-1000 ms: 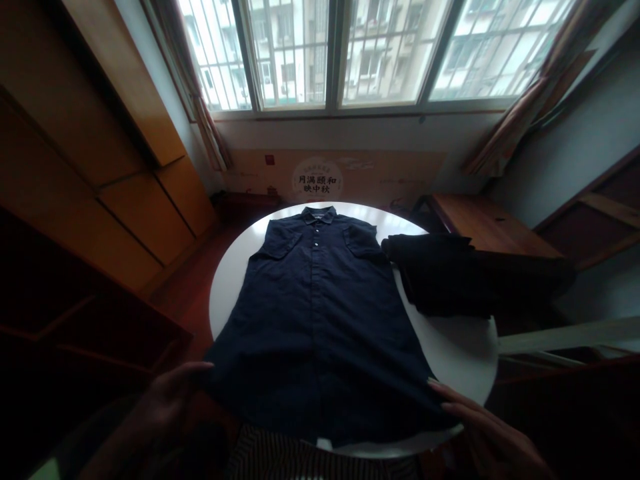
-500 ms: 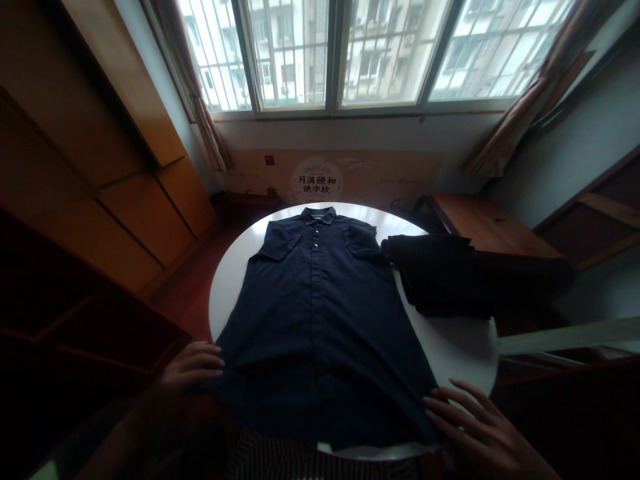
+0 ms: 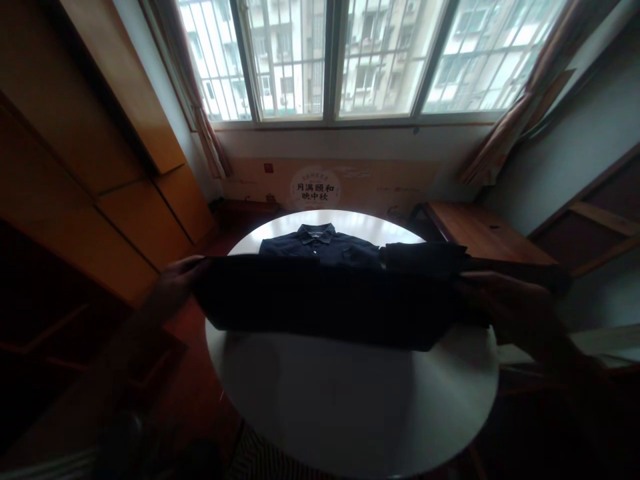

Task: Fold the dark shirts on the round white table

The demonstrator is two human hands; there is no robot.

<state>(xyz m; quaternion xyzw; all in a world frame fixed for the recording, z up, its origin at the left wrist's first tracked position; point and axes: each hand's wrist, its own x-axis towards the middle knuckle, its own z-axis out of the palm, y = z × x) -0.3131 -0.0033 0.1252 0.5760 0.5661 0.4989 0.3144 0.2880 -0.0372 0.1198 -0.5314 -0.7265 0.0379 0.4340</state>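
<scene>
Both hands, left hand (image 3: 173,290) and right hand (image 3: 493,300), having lifted the shirt (image 3: 320,300) hem off the worktop (image 3: 350,400), are gripping it with clenched fingers.

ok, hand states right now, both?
Left hand: closed on the left end of the dark shirt, hem raised.
Right hand: gripping the shirt's right end.
</scene>
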